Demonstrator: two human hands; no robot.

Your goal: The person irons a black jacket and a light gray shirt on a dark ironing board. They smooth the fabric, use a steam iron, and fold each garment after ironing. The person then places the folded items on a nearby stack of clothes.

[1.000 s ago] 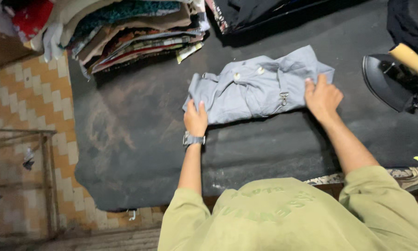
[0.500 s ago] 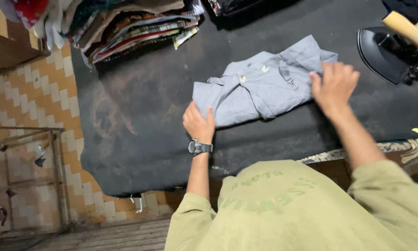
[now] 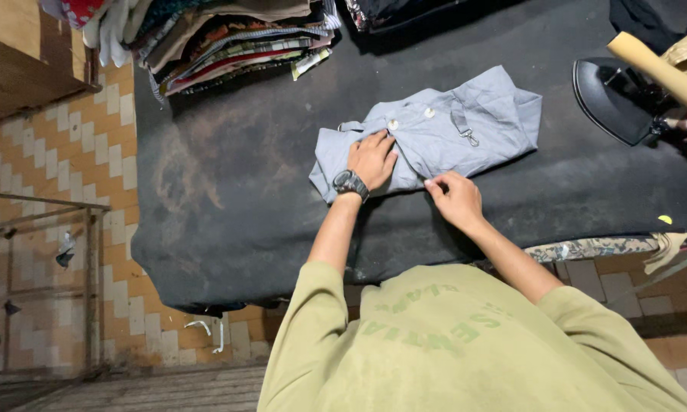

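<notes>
A folded pale grey-blue cotton shirt with white buttons (image 3: pixel 443 130) lies in the middle of the dark padded counter (image 3: pixel 229 198). The left hand (image 3: pixel 372 159) rests flat and open on the shirt's left part (a dark wristwatch (image 3: pixel 349 183) sits on that wrist). The right hand (image 3: pixel 454 198) pinches the shirt's near edge with its fingertips. A black iron with a wooden handle (image 3: pixel 626 88) stands at the far right, and a stack of folded colourful cloths (image 3: pixel 229 38) lies at the far left.

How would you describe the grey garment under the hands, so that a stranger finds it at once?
On the dark padded ironing surface, look near the middle, under the left hand. There lies the folded pale grey-blue garment with two light buttons and a small metal clip. The stack of colourful folded clothes behind is patterned; this piece is plain and lies alone.
</notes>
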